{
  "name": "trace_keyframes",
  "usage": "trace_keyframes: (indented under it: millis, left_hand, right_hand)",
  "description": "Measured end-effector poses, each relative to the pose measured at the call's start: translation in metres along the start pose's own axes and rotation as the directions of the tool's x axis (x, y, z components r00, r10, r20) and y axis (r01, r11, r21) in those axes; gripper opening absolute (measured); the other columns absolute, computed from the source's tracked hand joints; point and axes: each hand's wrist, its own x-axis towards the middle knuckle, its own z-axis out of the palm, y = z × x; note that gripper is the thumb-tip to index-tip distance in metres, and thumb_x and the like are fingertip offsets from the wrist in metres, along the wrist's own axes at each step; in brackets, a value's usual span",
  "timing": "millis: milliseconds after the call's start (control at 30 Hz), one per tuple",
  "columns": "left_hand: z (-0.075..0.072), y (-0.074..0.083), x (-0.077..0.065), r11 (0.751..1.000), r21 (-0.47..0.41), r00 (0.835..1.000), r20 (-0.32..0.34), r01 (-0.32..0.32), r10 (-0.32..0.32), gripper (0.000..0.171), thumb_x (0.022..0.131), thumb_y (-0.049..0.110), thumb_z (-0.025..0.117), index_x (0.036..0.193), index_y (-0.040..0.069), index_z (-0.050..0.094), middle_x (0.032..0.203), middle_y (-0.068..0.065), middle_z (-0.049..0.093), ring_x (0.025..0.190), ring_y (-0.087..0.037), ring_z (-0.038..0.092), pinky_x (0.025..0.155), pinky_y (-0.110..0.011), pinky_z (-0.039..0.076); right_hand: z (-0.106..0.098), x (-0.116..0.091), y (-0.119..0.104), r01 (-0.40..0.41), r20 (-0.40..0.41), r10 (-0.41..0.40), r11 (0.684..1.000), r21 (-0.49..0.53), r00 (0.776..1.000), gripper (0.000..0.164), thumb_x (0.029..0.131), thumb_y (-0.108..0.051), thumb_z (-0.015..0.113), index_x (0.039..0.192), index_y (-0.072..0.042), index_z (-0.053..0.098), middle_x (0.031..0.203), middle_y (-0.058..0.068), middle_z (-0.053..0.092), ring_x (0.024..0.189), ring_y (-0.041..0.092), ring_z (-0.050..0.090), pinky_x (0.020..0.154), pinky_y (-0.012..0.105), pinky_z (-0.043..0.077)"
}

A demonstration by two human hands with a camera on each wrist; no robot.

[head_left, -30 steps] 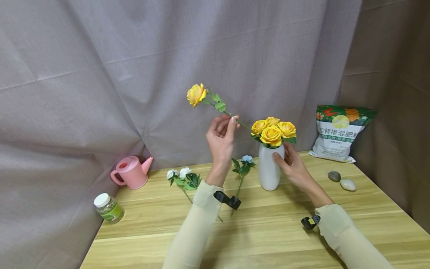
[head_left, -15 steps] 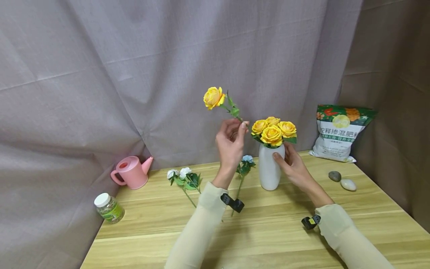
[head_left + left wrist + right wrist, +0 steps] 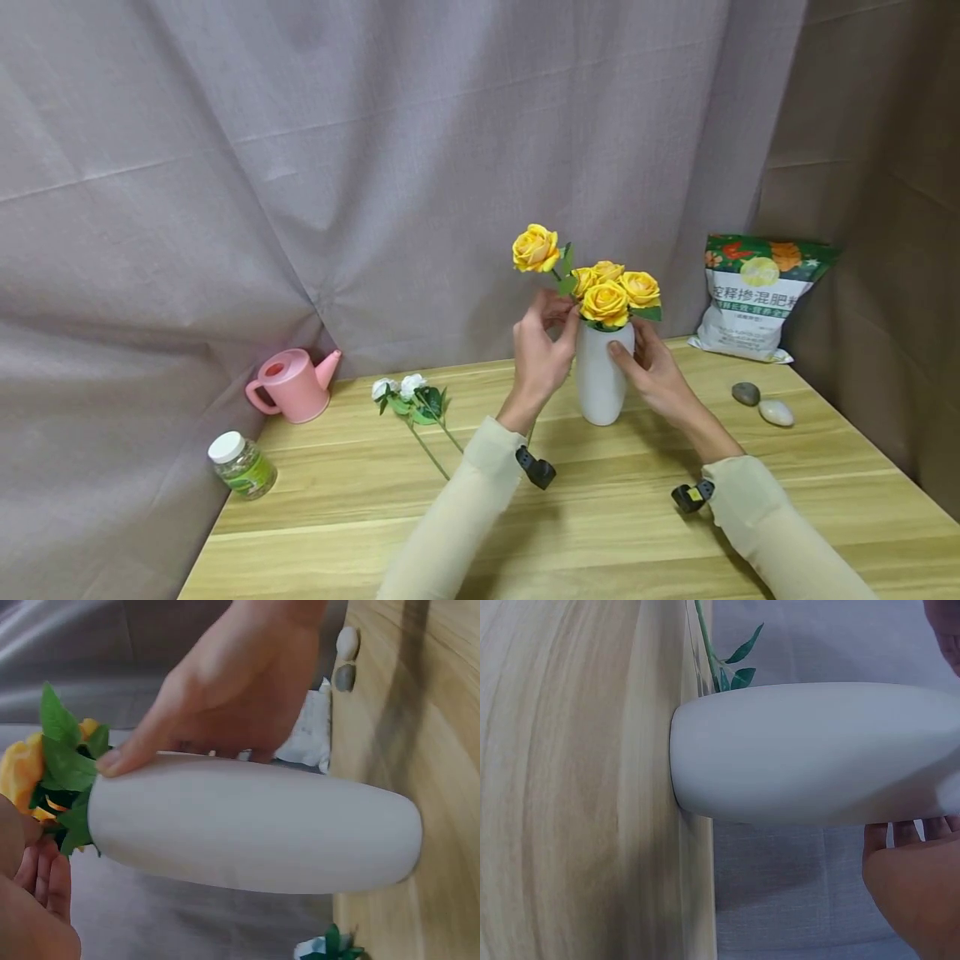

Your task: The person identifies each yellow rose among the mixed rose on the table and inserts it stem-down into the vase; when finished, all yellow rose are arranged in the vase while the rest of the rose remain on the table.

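Note:
A white vase stands upright on the wooden table, holding several yellow roses. My right hand grips it near the top, thumb on the front and fingers around the far side. Between thumb and fingers, my left hand pinches the stem of another yellow rose right at the vase's mouth. That bloom leans out to the left, above the others. In the left wrist view, green leaves crowd the vase's rim beside the left fingertips. The lower end of the held stem is hidden.
White flowers lie left of the vase. A blue flower lies on the table, mostly behind my left hand in the head view. Around stand a pink watering can, a lidded jar, a fertilizer bag, and two stones.
My left hand has moved right and down with the yellow rose, bringing its stem to the vase's mouth. The right hand and the vase have stayed in place.

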Motion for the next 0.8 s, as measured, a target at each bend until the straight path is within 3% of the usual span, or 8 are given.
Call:
trace_keyframes:
  millis: [233, 367, 567, 800]
  left_hand:
    - [0.002, -0.008, -0.003, 0.994, 0.056, 0.993, 0.068, 0.093, -0.097, 0.011, 0.094, 0.018, 0.069, 0.103, 0.012, 0.068, 0.091, -0.001, 0.078, 0.078, -0.002, 0.069, 0.07, -0.015, 0.058]
    - [-0.004, -0.006, 0.001, 0.991, 0.054, 0.992, 0.031, 0.12, -0.122, 0.017, 0.092, 0.027, 0.073, 0.103, 0.014, 0.073, 0.089, 0.0, 0.078, 0.077, -0.004, 0.072, 0.07, -0.016, 0.058]
    - [-0.015, 0.001, 0.008, 0.994, -0.011, 0.994, -0.032, 0.105, -0.105, 0.031, 0.089, 0.038, 0.077, 0.109, 0.018, 0.065, 0.093, 0.002, 0.074, 0.079, -0.008, 0.071, 0.071, -0.021, 0.06]
    - [-0.02, 0.014, 0.014, 0.986, -0.091, 0.988, -0.054, 0.143, -0.148, 0.029, 0.094, 0.048, 0.068, 0.105, 0.021, 0.066, 0.096, 0.005, 0.072, 0.087, -0.007, 0.07, 0.079, -0.028, 0.061]
  right_hand:
    - [0.001, 0.0, 0.0, 0.017, -0.005, -0.017, 1.0, 0.024, 1.0, 0.054, 0.105, -0.025, 0.055, 0.153, -0.016, 0.031, 0.153, 0.009, 0.044, 0.136, 0.008, 0.045, 0.104, 0.006, 0.038]
    - [0.001, 0.0, -0.001, 0.015, 0.0, -0.015, 1.0, 0.009, 1.0, 0.055, 0.105, -0.027, 0.054, 0.153, -0.018, 0.03, 0.154, 0.007, 0.043, 0.139, 0.011, 0.043, 0.104, 0.006, 0.036]
    - [0.001, 0.001, 0.001, 0.015, -0.004, -0.015, 1.0, 0.009, 1.0, 0.054, 0.105, -0.027, 0.055, 0.152, -0.019, 0.031, 0.153, 0.007, 0.044, 0.138, 0.01, 0.043, 0.105, 0.006, 0.036]
    - [0.001, 0.0, 0.001, 0.02, -0.011, -0.02, 0.999, 0.03, 1.0, 0.053, 0.104, -0.024, 0.056, 0.151, -0.019, 0.033, 0.152, 0.008, 0.046, 0.134, 0.004, 0.045, 0.105, 0.006, 0.036]
